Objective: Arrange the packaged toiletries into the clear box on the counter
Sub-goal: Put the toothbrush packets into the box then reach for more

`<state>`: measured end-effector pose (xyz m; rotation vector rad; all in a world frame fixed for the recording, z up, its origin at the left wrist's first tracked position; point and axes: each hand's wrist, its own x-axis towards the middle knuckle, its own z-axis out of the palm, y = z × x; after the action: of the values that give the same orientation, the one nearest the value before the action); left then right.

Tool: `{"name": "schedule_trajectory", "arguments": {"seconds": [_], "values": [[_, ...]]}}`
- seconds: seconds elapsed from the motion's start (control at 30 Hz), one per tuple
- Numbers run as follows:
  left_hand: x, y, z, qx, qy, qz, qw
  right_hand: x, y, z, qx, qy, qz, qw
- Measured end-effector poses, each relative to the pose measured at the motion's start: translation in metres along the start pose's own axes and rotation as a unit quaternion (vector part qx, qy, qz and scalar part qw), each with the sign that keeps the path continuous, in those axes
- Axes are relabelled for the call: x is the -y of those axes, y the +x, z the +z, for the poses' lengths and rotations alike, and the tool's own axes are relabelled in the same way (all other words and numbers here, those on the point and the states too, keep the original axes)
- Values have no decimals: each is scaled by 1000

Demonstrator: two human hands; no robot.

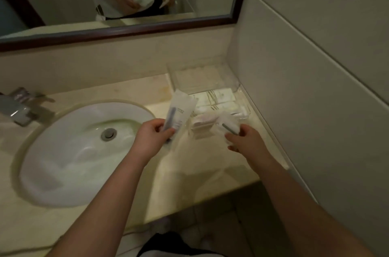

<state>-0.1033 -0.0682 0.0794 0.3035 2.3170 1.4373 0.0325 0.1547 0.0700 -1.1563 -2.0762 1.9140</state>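
A clear box (236, 86) stands in the counter's far right corner against the wall, with several white packets (216, 96) lying flat inside. My left hand (152, 136) grips a long white packet (179, 109) with a dark item inside, held upright just left of the box. My right hand (246, 141) pinches a smaller blurred white packet (228, 123) with a grey handle, at the box's near end. More small packets (203, 125) lie between my hands, partly hidden.
A white oval sink (80, 151) with a metal drain fills the counter's left half. A chrome tap (20, 107) sits at far left. A dark-framed mirror (126, 31) hangs above. The tiled wall (315, 88) bounds the right side.
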Motion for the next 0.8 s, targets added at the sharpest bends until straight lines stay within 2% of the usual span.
{"name": "schedule_trajectory", "arguments": {"seconds": [0.1, 0.2, 0.4, 0.53, 0.67, 0.8], "values": [[-9, 22, 12, -9, 17, 3, 1000, 8, 34, -15, -63, 29, 2, 998], [-17, 52, 22, 5, 44, 23, 999, 14, 77, -28, -118, 0, -18, 993], [-27, 111, 50, 73, 126, 42, 988, 29, 154, -48, -180, -178, -26, 967], [-26, 131, 58, 101, 158, 39, 981, 37, 189, -43, -119, -239, 5, 964], [-21, 141, 61, 108, 164, -1, 980, 38, 210, -35, -51, -259, 13, 965], [-22, 150, 63, 107, 175, -20, 978, 39, 220, -31, -50, -308, 0, 950]]}}
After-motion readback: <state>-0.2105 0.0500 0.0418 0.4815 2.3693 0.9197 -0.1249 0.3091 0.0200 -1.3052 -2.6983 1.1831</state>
